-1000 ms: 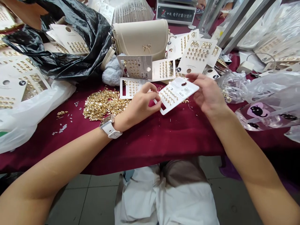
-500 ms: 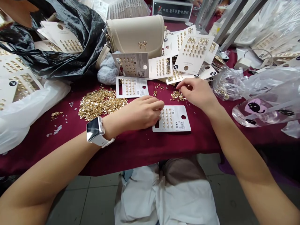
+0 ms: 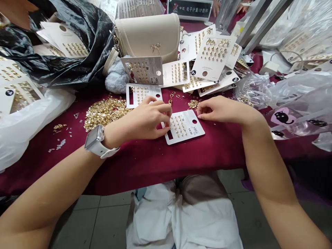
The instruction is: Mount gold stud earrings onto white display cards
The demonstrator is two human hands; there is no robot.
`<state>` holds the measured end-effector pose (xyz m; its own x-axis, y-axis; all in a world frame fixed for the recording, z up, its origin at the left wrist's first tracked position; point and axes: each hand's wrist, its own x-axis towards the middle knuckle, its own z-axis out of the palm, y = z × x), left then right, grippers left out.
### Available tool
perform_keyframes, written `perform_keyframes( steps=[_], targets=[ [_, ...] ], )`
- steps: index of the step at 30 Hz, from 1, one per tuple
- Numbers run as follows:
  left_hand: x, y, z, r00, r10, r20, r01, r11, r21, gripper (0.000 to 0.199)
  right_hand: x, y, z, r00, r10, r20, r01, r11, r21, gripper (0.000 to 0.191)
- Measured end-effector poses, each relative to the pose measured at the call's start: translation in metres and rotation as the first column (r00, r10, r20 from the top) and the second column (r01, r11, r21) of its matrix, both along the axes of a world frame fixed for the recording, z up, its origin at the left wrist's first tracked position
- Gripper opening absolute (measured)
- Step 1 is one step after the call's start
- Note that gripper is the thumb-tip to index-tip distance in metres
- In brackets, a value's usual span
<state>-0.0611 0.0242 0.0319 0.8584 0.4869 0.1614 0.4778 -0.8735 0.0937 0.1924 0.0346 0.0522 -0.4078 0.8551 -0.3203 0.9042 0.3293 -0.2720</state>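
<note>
A white earring card (image 3: 185,128) with rows of small gold studs lies slightly tilted on the dark red cloth. My left hand (image 3: 149,119), a watch on its wrist, is at the card's left edge with thumb and fingers apart. At the card's upper right corner is my right hand (image 3: 215,110), fingers curled and thumb against the index finger; anything between them is too small to make out. A large heap of gold pieces (image 3: 103,112) lies left of my left hand. A small gold pile (image 3: 193,104) sits just above the card.
Behind stand a cream handbag (image 3: 147,36) and a grey card of studs (image 3: 142,71). More earring cards (image 3: 212,58) overlap at the back right. A black plastic bag (image 3: 95,45) is at the left, clear plastic bags (image 3: 298,86) at the right. Another person's hand (image 3: 215,7) shows far back.
The card has turned a little and shifted left. My left hand has opened its fingers and moved slightly left. My right hand has moved from the small gold pile down to the card's corner.
</note>
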Motion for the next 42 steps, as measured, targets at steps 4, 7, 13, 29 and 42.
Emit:
perform_keyframes(
  steps=[4, 7, 13, 29, 42],
  targets=[
    [-0.001, 0.002, -0.004, 0.995, 0.004, 0.100, 0.012, 0.987, -0.158, 0.018, 0.002, 0.001, -0.001, 0.997, -0.074, 0.007, 0.073, 0.995, 0.073, 0.012],
    [-0.001, 0.003, -0.005, 0.992, 0.018, 0.128, 0.007, 0.982, -0.191, 0.018, 0.002, 0.001, -0.002, 0.991, -0.128, -0.026, 0.130, 0.980, 0.152, 0.014],
    [0.002, 0.003, -0.007, 0.989, 0.047, 0.137, -0.020, 0.981, -0.193, 0.015, -0.004, 0.001, -0.003, 0.989, -0.146, -0.037, 0.150, 0.959, 0.241, 0.014],
    [0.010, -0.001, -0.017, 0.980, 0.143, 0.136, -0.123, 0.982, -0.146, 0.021, -0.012, -0.002, -0.006, 0.980, -0.132, 0.149, 0.072, 0.933, 0.351, 0.019],
    [0.007, 0.000, -0.015, 0.984, 0.143, 0.102, -0.142, 0.990, -0.015, 0.021, -0.011, -0.003, -0.009, 0.984, -0.084, 0.157, 0.027, 0.941, 0.337, 0.021]
  ],
)
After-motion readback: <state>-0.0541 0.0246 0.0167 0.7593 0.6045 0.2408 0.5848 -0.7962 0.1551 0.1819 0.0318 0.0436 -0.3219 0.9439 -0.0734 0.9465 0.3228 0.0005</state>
